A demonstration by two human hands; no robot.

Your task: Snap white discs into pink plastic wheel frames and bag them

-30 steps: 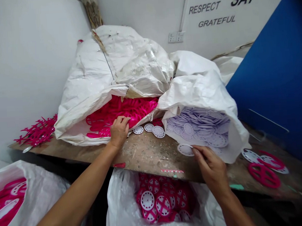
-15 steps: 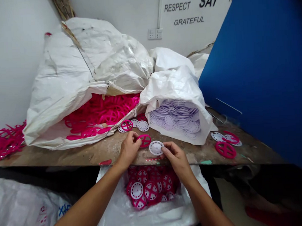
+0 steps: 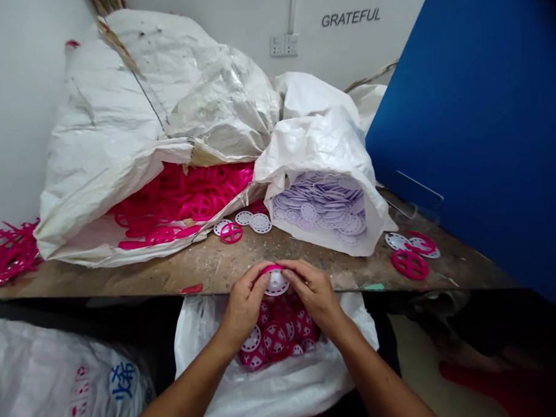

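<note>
Head view, from where I stand: the person leans over the front edge of a scarred wooden worktop (image 3: 202,264), with both hands raised together just above it. The left hand (image 3: 244,300) and right hand (image 3: 315,292) meet at a white perforated disc (image 3: 276,285) and a magenta plastic ring (image 3: 272,269), whose rim shows along the disc's top edge. The rest of the ring is hidden by the hands. The left fingers (image 3: 257,276) and right fingers (image 3: 299,270) are curled and pressed together, pinching ring and disc from both sides.

Directly below the hands, at 6 o'clock, an open white sack (image 3: 268,399) holds a heap of pink-and-white wheels (image 3: 275,338). At 11 o'clock, a torn woven sack (image 3: 117,117) spills magenta spoked rings (image 3: 180,194). At 1 o'clock, another white sack (image 3: 321,145) lies on its side, packed with pale lilac-white discs (image 3: 319,210).

Loose on the worktop at 12 o'clock are a small magenta wheel (image 3: 232,232) and several white discs (image 3: 260,223). Farther off at 3 o'clock lie a magenta ring (image 3: 409,265) and more ring-and-disc pieces (image 3: 413,243), beside a tall blue board (image 3: 463,133). Tangled magenta offcuts (image 3: 8,254) sit at the worktop's far left end, at 9 o'clock. A printed sack (image 3: 59,384) slumps on the floor at 8 o'clock.
</note>
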